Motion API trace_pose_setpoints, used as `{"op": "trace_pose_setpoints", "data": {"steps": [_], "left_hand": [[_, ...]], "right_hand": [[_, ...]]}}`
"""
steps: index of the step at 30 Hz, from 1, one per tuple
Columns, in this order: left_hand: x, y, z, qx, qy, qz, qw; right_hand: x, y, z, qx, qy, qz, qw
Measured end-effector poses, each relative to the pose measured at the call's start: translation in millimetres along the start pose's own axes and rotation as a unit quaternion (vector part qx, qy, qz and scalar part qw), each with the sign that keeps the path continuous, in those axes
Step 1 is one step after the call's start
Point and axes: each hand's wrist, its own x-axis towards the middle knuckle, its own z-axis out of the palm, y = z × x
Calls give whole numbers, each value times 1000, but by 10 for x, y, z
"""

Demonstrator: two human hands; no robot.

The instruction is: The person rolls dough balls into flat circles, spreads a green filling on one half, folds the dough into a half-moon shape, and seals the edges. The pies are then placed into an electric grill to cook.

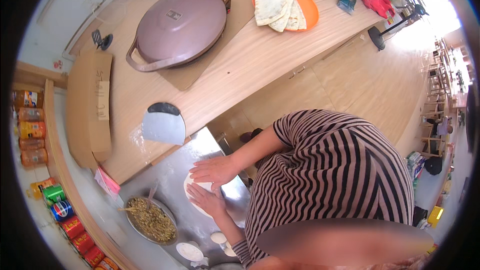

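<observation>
Both of my hands lie flat on a round, pale sheet of dough [187,182] on a metal worktop [167,182]. My right hand [218,170] covers its far part, fingers stretched out. Just below, my left hand [206,200] rests with its fingers spread, close to the right thumb. Much of the dough is hidden under them. Beside the dough stands a metal bowl [176,231] of chopped greenish-brown filling [152,220] with a utensil in it. Smaller white dough rounds [190,251] lie nearer the lower edge.
A round, lidded electric griddle [180,25] sits on the wooden counter [240,65]. Folded flatbreads [272,5] rest on an orange plate [311,10]. A dough scraper [164,126] lies near the counter's edge. A cardboard box [82,110] and shelved drinks [62,210] are at left.
</observation>
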Motion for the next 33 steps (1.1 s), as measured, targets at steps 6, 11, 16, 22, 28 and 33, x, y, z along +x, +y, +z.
{"op": "trace_pose_setpoints", "data": {"steps": [6, 11, 16, 22, 28, 33], "left_hand": [[0, 95, 26, -53, 25, 25, 998], [43, 184, 81, 1, 42, 69, 997], [38, 251, 90, -96, 37, 31, 994], [-32, 244, -70, -131, 45, 51, 989], [-370, 89, -26, -144, 1, -85, 986], [-472, -73, 45, -133, 91, -69, 985]], "right_hand": [[-117, 31, 47, -13, 33, 17, 999], [-143, 115, 117, 0, 76, 6, 997], [-142, 19, 43, 5, 16, 22, 1000], [11, -56, -42, 97, -19, 85, 991], [166, -77, 152, 22, -141, 68, 987], [259, -112, 159, -122, -157, 8, 980]]}}
